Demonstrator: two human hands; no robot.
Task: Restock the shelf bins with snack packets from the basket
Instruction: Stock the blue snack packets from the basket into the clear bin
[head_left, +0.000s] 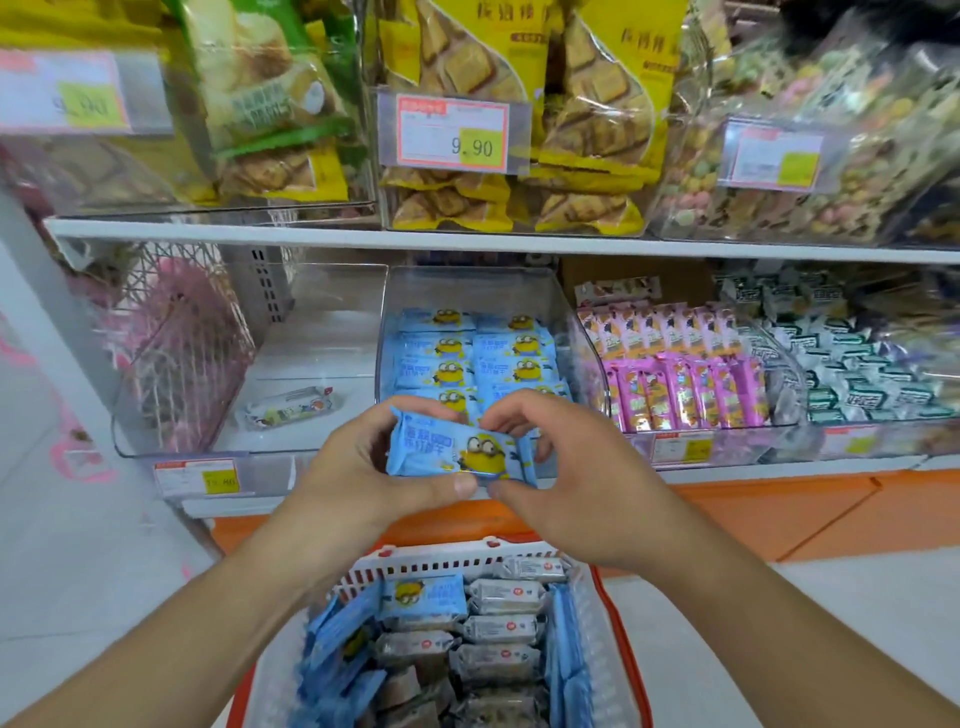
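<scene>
Both hands hold a small stack of blue minion snack packets just in front of the middle clear bin, which holds rows of the same blue packets. My left hand grips the stack's left end with thumb underneath. My right hand pinches its right end. Below, the white and orange basket contains more blue packets and several grey-white packets.
The left clear bin holds one small white packet. To the right a bin holds pink and orange packets; green-white packets lie further right. The upper shelf carries bins of large yellow bags. An orange base panel runs below.
</scene>
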